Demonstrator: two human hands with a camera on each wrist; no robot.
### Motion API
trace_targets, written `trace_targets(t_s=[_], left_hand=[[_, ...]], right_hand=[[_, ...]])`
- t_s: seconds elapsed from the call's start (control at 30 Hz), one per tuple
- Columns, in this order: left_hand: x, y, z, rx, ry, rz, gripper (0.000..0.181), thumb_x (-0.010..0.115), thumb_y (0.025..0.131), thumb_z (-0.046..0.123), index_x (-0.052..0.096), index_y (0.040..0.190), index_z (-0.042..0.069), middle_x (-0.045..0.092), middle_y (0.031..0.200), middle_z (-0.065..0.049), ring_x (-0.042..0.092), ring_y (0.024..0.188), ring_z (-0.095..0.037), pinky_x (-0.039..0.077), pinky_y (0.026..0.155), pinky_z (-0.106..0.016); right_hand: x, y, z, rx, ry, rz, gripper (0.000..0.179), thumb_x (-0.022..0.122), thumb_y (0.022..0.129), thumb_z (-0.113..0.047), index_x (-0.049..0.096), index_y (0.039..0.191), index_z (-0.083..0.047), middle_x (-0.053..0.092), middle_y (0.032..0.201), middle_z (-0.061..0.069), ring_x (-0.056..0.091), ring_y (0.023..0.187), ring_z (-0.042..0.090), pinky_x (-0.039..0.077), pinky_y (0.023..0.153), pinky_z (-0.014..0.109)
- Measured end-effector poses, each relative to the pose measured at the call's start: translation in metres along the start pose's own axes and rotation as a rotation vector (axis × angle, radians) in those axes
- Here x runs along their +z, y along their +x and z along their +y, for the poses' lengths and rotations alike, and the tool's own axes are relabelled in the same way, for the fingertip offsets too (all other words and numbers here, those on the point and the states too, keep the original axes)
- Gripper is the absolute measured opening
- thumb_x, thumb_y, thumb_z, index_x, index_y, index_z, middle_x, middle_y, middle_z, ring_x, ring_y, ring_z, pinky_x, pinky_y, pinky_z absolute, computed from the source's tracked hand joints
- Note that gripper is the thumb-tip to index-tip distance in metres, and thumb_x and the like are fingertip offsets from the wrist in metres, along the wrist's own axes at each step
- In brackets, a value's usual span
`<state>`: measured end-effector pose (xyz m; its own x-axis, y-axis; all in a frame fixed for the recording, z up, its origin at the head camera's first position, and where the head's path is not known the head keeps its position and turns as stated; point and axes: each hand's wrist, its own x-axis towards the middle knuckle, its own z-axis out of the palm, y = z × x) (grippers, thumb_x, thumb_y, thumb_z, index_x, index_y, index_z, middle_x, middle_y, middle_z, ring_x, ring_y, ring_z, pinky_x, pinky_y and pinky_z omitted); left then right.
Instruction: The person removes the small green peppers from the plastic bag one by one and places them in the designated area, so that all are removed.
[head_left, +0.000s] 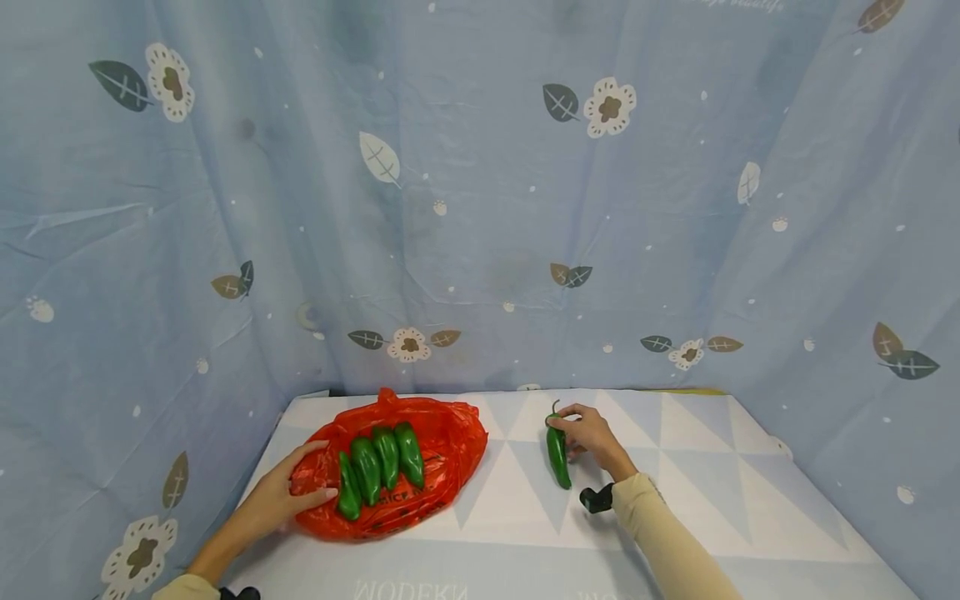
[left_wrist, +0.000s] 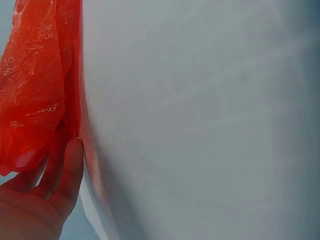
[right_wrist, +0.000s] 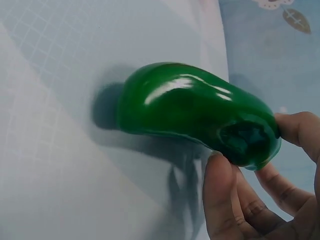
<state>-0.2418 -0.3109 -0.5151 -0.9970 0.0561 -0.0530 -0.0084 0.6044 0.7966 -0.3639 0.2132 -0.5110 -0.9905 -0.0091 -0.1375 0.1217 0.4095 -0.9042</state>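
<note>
At the left edge of the red plastic bag [head_left: 459, 429], the left hand [head_left: 279, 498] touches the plastic, its thumb and fingers spread and fairly straight. On the bag, four green peppers [head_left: 386, 457] lie side by side in a slanting row, the leftmost just beside the thumb. Right of the bag, well apart from it, the right hand [head_left: 594, 435] pinches a fifth pepper [head_left: 558, 458] near its stem end, with its curved stem pointing away from the person, over the white-and-grey patterned desk [head_left: 517, 508].
</note>
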Motion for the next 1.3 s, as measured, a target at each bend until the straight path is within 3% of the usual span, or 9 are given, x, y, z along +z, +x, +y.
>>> trace_targets(t_s=[0.13, 0.27, 0.4, 0.6, 0.7, 0.83, 0.9, 1.07, 1.3], left_hand=[[0.0000, -0.0005, 0.0013, -0.024, 0.006, -0.006, 0.091, 0.085, 0.083, 0.047, 0.037, 0.156, 0.020, 0.042, 0.152, -0.028, 0.053, 0.123, -0.043, 0.061, 0.081, -0.046], [0.0002, 0.0002, 0.0010, -0.043, -0.004, -0.001, 0.091, 0.086, 0.082, 0.046, 0.037, 0.156, 0.021, 0.043, 0.150, -0.029, 0.056, 0.112, -0.039, 0.059, 0.062, -0.039], [0.0008, 0.0014, 0.0007, -0.040, -0.013, 0.004, 0.091, 0.086, 0.082, 0.043, 0.038, 0.156, 0.022, 0.044, 0.148, -0.029, 0.058, 0.107, -0.038, 0.056, 0.051, -0.038], [0.0006, 0.0017, 0.0001, -0.033, -0.007, 0.002, 0.090, 0.086, 0.083, 0.042, 0.037, 0.156, 0.021, 0.043, 0.149, -0.030, 0.057, 0.108, -0.039, 0.057, 0.053, -0.038], [0.0001, 0.0019, -0.0002, -0.023, -0.001, 0.000, 0.091, 0.086, 0.083, 0.042, 0.036, 0.156, 0.020, 0.041, 0.152, -0.030, 0.055, 0.116, -0.043, 0.063, 0.067, -0.043], [-0.0005, 0.0020, 0.0005, -0.011, 0.024, -0.005, 0.091, 0.085, 0.084, 0.044, 0.036, 0.157, 0.019, 0.040, 0.153, -0.030, 0.050, 0.128, -0.049, 0.060, 0.087, -0.053], [-0.0005, 0.0022, 0.0008, -0.015, 0.028, -0.005, 0.091, 0.084, 0.084, 0.046, 0.036, 0.157, 0.020, 0.040, 0.153, -0.030, 0.050, 0.128, -0.049, 0.060, 0.086, -0.052], [0.0004, 0.0026, 0.0010, -0.038, 0.007, -0.006, 0.092, 0.085, 0.083, 0.046, 0.037, 0.156, 0.021, 0.040, 0.152, -0.030, 0.054, 0.116, -0.043, 0.061, 0.067, -0.040], [0.0003, 0.0021, -0.0014, -0.050, 0.029, -0.002, 0.092, 0.085, 0.083, 0.048, 0.036, 0.157, 0.021, 0.041, 0.151, -0.030, 0.055, 0.114, -0.042, 0.061, 0.065, -0.040]], right_hand=[[0.0023, 0.0020, 0.0029, 0.007, 0.004, 0.005, 0.039, 0.075, 0.096, -0.031, 0.065, 0.123, -0.004, 0.064, 0.079, 0.010, 0.059, 0.061, 0.018, 0.058, 0.054, 0.037], [0.0041, 0.0030, 0.0027, 0.014, 0.007, 0.011, 0.038, 0.074, 0.097, -0.032, 0.066, 0.121, -0.004, 0.065, 0.079, 0.010, 0.059, 0.061, 0.018, 0.058, 0.054, 0.036], [0.0042, 0.0030, 0.0028, 0.025, 0.007, 0.021, 0.039, 0.074, 0.097, -0.033, 0.066, 0.121, -0.003, 0.065, 0.080, 0.009, 0.060, 0.062, 0.017, 0.058, 0.054, 0.034], [0.0040, 0.0032, 0.0043, 0.035, 0.010, 0.038, 0.042, 0.074, 0.097, -0.033, 0.066, 0.122, 0.000, 0.066, 0.079, 0.008, 0.062, 0.062, 0.016, 0.058, 0.054, 0.031], [0.0039, 0.0041, 0.0051, 0.037, 0.016, 0.042, 0.042, 0.074, 0.096, -0.033, 0.066, 0.122, 0.000, 0.067, 0.079, 0.008, 0.062, 0.062, 0.016, 0.058, 0.053, 0.031], [0.0032, 0.0042, 0.0045, 0.037, 0.019, 0.041, 0.043, 0.074, 0.096, -0.034, 0.066, 0.122, 0.000, 0.067, 0.080, 0.009, 0.062, 0.063, 0.016, 0.059, 0.054, 0.031], [0.0031, 0.0042, 0.0039, 0.038, 0.019, 0.044, 0.043, 0.075, 0.096, -0.034, 0.065, 0.121, 0.000, 0.066, 0.081, 0.009, 0.062, 0.064, 0.017, 0.059, 0.054, 0.032], [0.0027, 0.0038, 0.0032, 0.035, 0.010, 0.051, 0.043, 0.075, 0.096, -0.033, 0.065, 0.120, 0.001, 0.065, 0.085, 0.010, 0.062, 0.066, 0.019, 0.059, 0.055, 0.032], [0.0006, 0.0052, 0.0039, 0.028, -0.057, 0.076, 0.046, 0.073, 0.096, -0.038, 0.065, 0.121, 0.000, 0.065, 0.096, 0.012, 0.062, 0.073, 0.019, 0.058, 0.061, 0.032]])
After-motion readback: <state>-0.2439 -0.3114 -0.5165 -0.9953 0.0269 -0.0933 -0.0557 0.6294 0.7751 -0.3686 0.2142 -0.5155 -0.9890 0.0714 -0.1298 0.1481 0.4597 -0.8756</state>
